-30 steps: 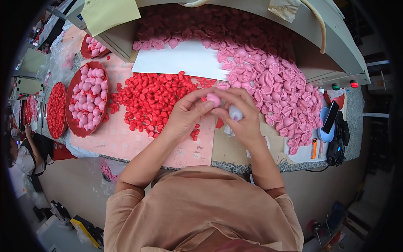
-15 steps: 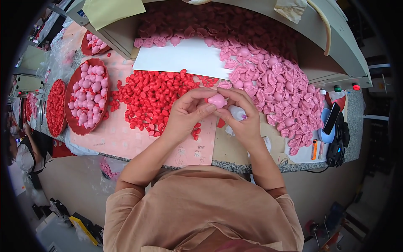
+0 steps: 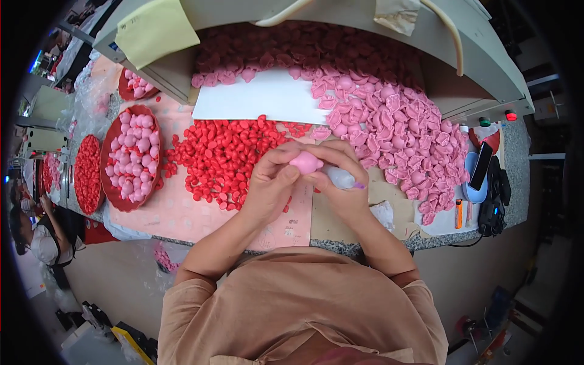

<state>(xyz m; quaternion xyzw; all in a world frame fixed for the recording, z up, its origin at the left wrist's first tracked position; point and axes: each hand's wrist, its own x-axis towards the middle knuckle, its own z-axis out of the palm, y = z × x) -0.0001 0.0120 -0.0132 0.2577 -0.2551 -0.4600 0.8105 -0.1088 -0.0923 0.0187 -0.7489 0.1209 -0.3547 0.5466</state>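
Note:
Between my two hands, over the front of the workbench, is a small round pink plastic piece [image 3: 307,162] with a nub at its right end. My left hand [image 3: 272,185] is closed on its left side with thumb and fingers. From the other side, my right hand [image 3: 342,198] pinches it. A translucent squeeze bottle [image 3: 339,177] with a purple tip is tucked in the right palm. Just beyond the left hand lies a heap of small red caps [image 3: 225,158]. Right of the hands spreads a big pile of pink shell-like pieces [image 3: 389,134].
At the left stand a red scalloped tray [image 3: 123,204] of pink-and-red pieces and a tray of red parts [image 3: 89,173]. A grey hooded machine [image 3: 340,12] arches over the back. A phone [image 3: 481,165] and a blue dish [image 3: 472,191] sit right. Another person [image 3: 45,243] works far left.
The pink piece has turned in my fingers: the red part at its left end no longer shows. The squeeze bottle's purple tip now points further right. The whole view has shifted slightly.

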